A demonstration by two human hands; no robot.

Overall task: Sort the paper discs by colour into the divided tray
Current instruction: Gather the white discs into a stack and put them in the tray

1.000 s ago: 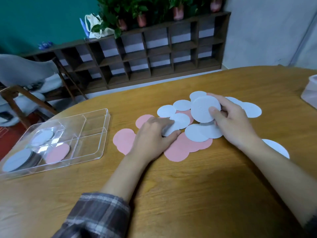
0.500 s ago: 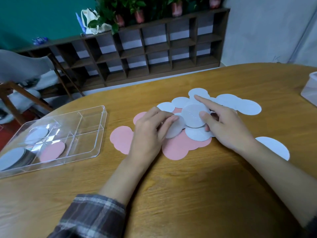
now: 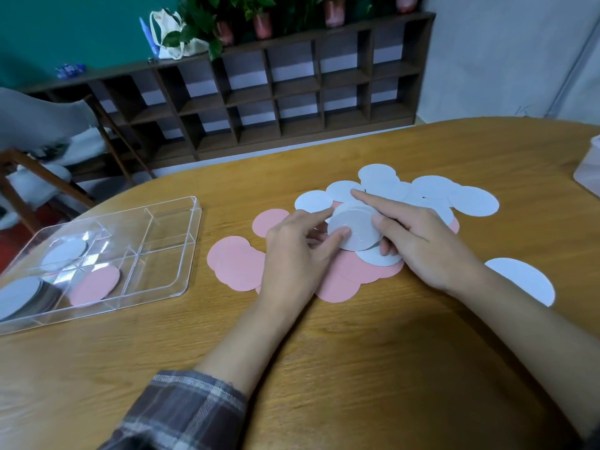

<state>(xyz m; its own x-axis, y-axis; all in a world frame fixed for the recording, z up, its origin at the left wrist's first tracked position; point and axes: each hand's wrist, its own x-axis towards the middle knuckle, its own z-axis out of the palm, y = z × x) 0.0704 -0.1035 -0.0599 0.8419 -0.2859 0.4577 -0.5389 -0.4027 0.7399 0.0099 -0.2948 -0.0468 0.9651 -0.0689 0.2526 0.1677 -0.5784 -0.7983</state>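
Looking down in the head view: two hands meet over the pile on the wooden table [image 3: 357, 368]. The left hand [image 3: 298, 251] pinches a thin stack of white discs [image 3: 355, 228] with thumb on top and fingers at its 9 o'clock rim. The right hand [image 3: 422, 241] clamps the same stack from 3 o'clock, thumb on top, fingers curled beneath, forefinger straight and pointing to 10 o'clock. The stack is round, so it has no long axis; its face is up, just above the pile.

Loose white discs [image 3: 470, 199] number at least seven, fanned from 10 to 2 o'clock of the stack, and one lone white disc [image 3: 519, 280] lies apart at 4 o'clock. The pink discs [image 3: 237, 266] number at least six; overlap hides the exact count.

One clear divided tray [image 3: 181, 241] sits at 9 o'clock, its long axis running 8 to 2 o'clock. It holds a white stack [image 3: 19, 293], a white disc [image 3: 65, 254] and a pink disc [image 3: 94, 285]. Bare wood lies between tray and pile, and across the near side at 6 o'clock
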